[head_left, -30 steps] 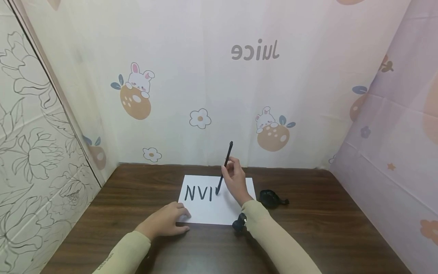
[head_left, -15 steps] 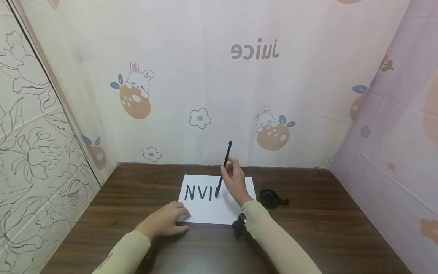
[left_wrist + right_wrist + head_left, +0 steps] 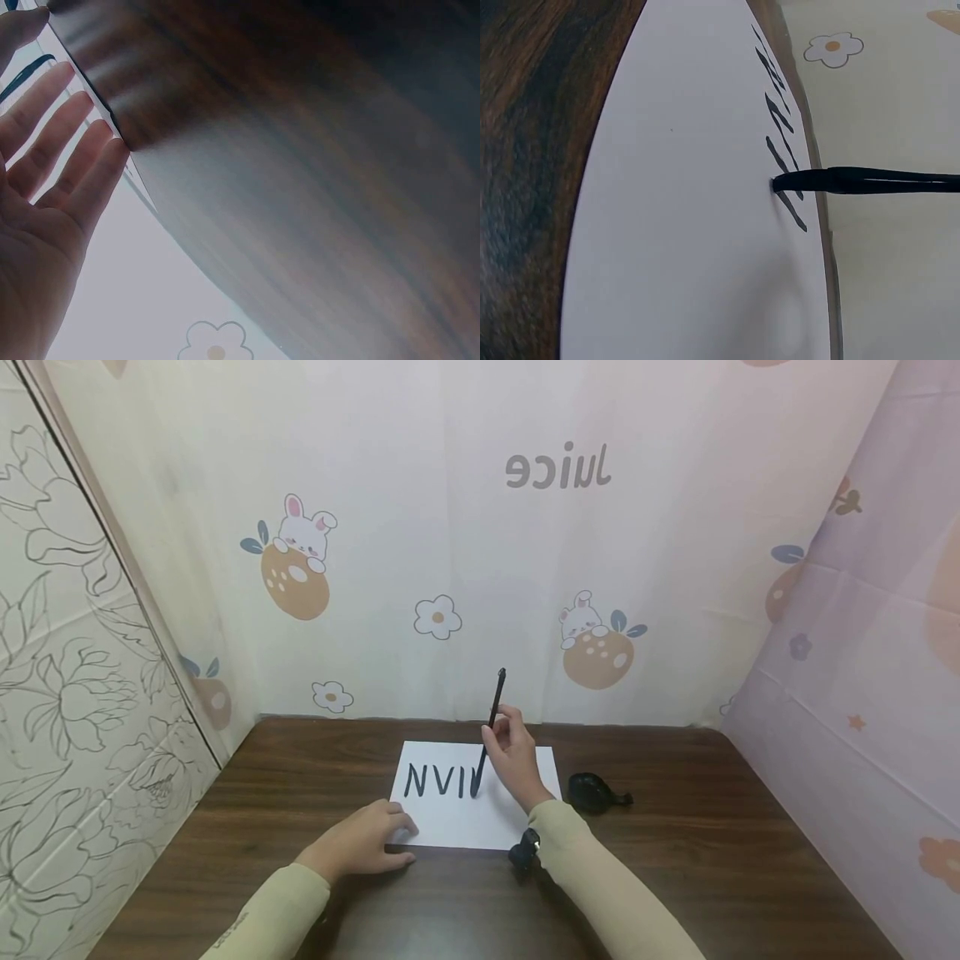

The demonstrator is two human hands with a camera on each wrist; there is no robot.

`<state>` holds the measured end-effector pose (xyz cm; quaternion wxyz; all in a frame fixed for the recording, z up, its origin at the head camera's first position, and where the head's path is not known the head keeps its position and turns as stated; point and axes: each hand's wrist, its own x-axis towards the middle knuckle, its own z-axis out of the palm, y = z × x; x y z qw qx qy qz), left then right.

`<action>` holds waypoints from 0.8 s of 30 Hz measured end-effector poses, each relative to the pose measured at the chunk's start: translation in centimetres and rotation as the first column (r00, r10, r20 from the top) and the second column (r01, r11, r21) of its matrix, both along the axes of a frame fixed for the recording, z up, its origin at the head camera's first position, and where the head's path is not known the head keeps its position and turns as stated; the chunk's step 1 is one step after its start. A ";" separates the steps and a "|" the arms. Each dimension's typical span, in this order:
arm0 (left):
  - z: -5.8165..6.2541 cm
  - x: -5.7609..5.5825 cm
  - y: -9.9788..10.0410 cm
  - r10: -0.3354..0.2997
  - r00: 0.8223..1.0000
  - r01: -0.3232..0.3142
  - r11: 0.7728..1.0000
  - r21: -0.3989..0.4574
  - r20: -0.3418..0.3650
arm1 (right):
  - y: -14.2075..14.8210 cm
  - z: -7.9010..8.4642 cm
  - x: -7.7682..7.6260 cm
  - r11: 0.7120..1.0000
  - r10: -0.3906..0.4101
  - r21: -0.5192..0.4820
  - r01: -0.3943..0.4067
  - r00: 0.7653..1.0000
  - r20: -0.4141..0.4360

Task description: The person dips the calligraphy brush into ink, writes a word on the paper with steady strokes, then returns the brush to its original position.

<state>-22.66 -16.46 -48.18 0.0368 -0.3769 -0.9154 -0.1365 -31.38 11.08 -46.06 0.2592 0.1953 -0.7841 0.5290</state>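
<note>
My right hand (image 3: 513,760) pinches a slim black ink brush (image 3: 497,697), held nearly upright with its handle leaning slightly right. In the right wrist view the dark tip of the brush (image 3: 802,181) meets the white paper (image 3: 675,225) at the lower end of a black stroke. Large letters "NVI" (image 3: 435,782) stand to the left of that stroke, along the upper half of the sheet. My left hand (image 3: 363,841) rests at the lower left corner of the paper, fingers relaxed and fingertips on the sheet; the left wrist view shows its palm and loosely spread fingers (image 3: 97,184).
A small black dish with a short spout or handle (image 3: 591,793) sits on the brown wooden table (image 3: 675,860), right of the paper. A patterned curtain (image 3: 480,543) hangs close behind the table's back edge. A small dark device (image 3: 523,852) is at the right wrist.
The brush tip has moved down the paper towards me, lengthening the black stroke right of the "I". My right hand has shifted slightly left; the left hand stays in place.
</note>
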 end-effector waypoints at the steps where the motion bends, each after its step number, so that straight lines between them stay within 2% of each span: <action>1: 0.0 0.0 0.0 0.003 1.000 -0.003 1.000 -0.001 0.003 | 0.0 0.0 0.0 1.000 0.002 -0.002 -0.002 1.000 0.003; 8: 0.0 -0.1 -0.1 0.004 1.000 -0.004 1.000 -0.001 0.000 | 0.0 0.0 0.2 1.000 0.011 0.004 -0.011 1.000 0.002; 15: 0.0 0.0 -0.1 0.007 1.000 -0.007 1.000 -0.001 0.000 | 0.0 0.1 0.3 1.000 0.010 0.017 -0.010 0.999 -0.046; 24: 0.0 0.1 0.0 -0.009 1.000 0.010 1.000 0.013 -0.006 | 0.0 0.2 0.2 1.000 -0.001 0.028 0.002 0.999 -0.038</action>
